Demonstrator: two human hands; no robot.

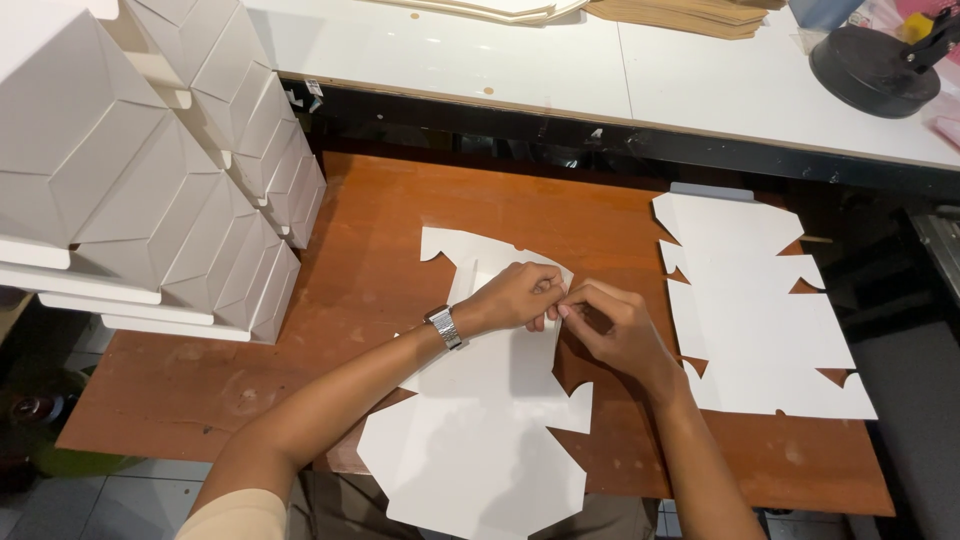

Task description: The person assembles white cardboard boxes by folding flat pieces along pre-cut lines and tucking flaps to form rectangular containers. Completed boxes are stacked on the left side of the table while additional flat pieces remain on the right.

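Observation:
A flat white die-cut cardboard box blank point(490, 400) lies across the brown wooden table point(380, 230), its near end hanging over the front edge. My left hand point(520, 297), with a metal watch on the wrist, pinches a flap along the blank's right edge near the middle. My right hand point(618, 325) meets it there, fingertips pressed on the same flap. Both hands touch each other at the fold.
A stack of flat white blanks point(755, 310) lies to the right. Folded white boxes point(150, 170) are piled at the left. A white counter point(600, 70) behind holds brown card sheets point(680, 14) and a black round tape dispenser point(872, 70).

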